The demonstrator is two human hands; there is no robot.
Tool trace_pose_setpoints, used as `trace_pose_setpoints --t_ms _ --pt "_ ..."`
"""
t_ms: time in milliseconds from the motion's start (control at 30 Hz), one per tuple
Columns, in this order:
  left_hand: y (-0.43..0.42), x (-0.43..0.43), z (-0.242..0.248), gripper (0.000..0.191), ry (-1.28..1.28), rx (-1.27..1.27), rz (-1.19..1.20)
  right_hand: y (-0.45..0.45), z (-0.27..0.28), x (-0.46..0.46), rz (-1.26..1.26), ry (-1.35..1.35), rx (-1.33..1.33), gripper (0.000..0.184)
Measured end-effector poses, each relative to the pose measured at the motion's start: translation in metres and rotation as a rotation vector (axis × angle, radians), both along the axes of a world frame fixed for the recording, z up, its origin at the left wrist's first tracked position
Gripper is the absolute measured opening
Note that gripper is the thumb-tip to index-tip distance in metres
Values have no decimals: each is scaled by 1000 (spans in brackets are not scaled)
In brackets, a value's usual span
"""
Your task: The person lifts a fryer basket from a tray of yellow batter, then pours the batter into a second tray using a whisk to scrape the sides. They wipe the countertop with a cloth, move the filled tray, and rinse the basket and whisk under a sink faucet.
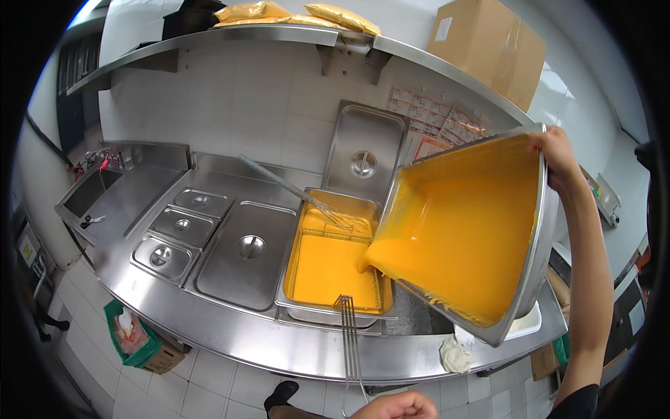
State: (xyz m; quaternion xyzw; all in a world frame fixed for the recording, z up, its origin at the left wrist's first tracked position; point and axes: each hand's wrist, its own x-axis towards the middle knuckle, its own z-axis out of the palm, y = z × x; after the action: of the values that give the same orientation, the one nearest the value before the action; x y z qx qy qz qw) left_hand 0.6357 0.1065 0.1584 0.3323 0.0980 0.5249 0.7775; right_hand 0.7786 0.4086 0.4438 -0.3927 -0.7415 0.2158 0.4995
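Observation:
My right hand (556, 157) grips the upper rim of a large, deep stainless-steel container (547, 246), tilted steeply to the left. Thick yellow-orange liquid (460, 225) coats its inside and pours from its lower left corner into a stainless-steel pan (285, 283). A rectangular wire basket (378, 285) sits in the pan amid the liquid, its long wire handle (352, 340) reaching over the counter's front edge. My left hand (395, 407), partly cut off below, has curled fingers beside the handle's end; whether it grips anything is unclear. A whisk (282, 183) leans across the pan's back left rim.
Lidded steel pans (248, 277) fill the counter on the left. Another steel lid (366, 136) leans against the wall. A crumpled cloth (455, 356) lies near the front edge. Below stands a lined waste box (141, 340). The overhead shelf (277, 35) carries bags and a cardboard box (487, 47).

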Motion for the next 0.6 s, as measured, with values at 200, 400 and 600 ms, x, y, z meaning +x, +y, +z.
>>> trace_pose_setpoints --t_ms 200,400,600 --pt "14 -139 13 14 196 241 383 38 25 -41 -18 -157 -29 5" --pt "97 -224 -3 21 279 161 744 63 30 -50 -211 -220 -113 11" --pt "155 -295 -31 19 256 67 805 113 44 9 -288 -200 -255 19"
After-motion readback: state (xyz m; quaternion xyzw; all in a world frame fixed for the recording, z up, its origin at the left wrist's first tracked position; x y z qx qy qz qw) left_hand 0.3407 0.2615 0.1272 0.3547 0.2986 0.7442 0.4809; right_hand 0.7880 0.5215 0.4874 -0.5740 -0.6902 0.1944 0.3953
